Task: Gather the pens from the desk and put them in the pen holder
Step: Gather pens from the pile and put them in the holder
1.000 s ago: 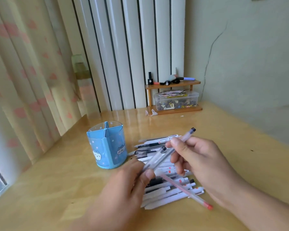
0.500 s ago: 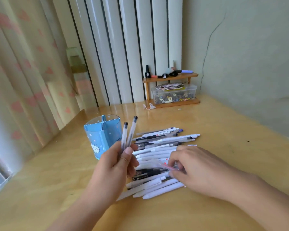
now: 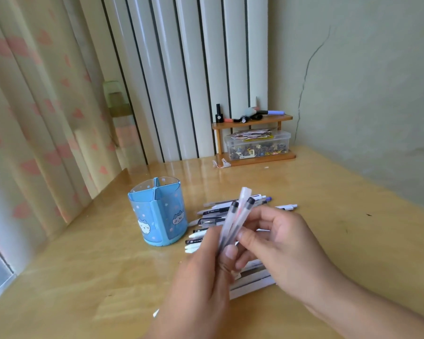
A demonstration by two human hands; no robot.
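The desk (image 3: 328, 204) spreads out wide and glossy under me, with a small wooden shelf (image 3: 252, 118) far back against the wall. Nearer, the blue pen holder (image 3: 157, 214) stands upright to the left of the pile of pens (image 3: 230, 211), just beside its nearest tips, with nothing in the compartments I can see. My right hand (image 3: 287, 250) is curled round the bundle from the right, and my left hand (image 3: 201, 285) pinches the same three translucent pens (image 3: 235, 221) from below, caps tilted up and away from me. Both grips are narrow, closed on the bundle. To do this well, I think I should square the pens together so the ends sit level, let one hand take the whole bundle, then carry it over one compartment and lower it upright, clear of the dividers, so none catches the rim or tips the holder
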